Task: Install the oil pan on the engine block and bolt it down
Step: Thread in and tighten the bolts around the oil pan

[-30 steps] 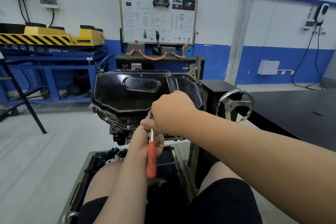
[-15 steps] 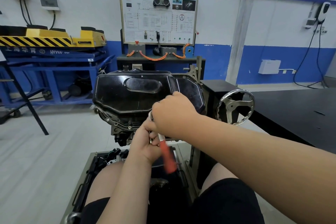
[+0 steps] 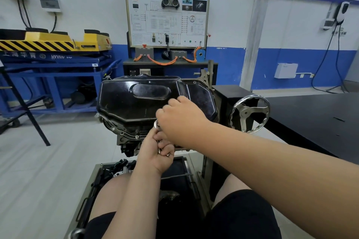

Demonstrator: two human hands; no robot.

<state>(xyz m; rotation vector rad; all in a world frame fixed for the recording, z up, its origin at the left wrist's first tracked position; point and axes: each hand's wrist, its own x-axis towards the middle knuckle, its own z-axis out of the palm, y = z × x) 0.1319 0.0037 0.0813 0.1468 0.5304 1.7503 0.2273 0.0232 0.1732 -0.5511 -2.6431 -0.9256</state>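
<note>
The black oil pan point(image 3: 151, 101) sits bottom-up on the engine block point(image 3: 126, 132), its hollow side facing down, so nothing inside it shows. Its rim lies along the block's flange, where a few small bolt heads show on the near left edge. The block is carried on a stand with a metal handwheel point(image 3: 249, 114) just to the right. Both hands meet at the pan's near edge. The right hand point(image 3: 180, 120) is closed, knuckles up, with its thumb side pinching the round silver head of a wrench point(image 3: 156, 124) against the flange. The left hand point(image 3: 155, 153) is just below and touching it, palm up, with its fingers curled round the wrench's metal shaft. The rest of the handle is hidden by the 2 hands. Below them, between the person's knees, the stand's tray point(image 3: 93, 180) holds a tangle of black plugs and cables point(image 3: 116, 167) at its far left corner and a dull metal part point(image 3: 167, 196) near its middle. What else lies in it is hidden by the arms and legs. A black counter point(image 3: 310, 114) runs along the right. A wiring board point(image 3: 167, 15) stands against the wall behind the pan.
</note>
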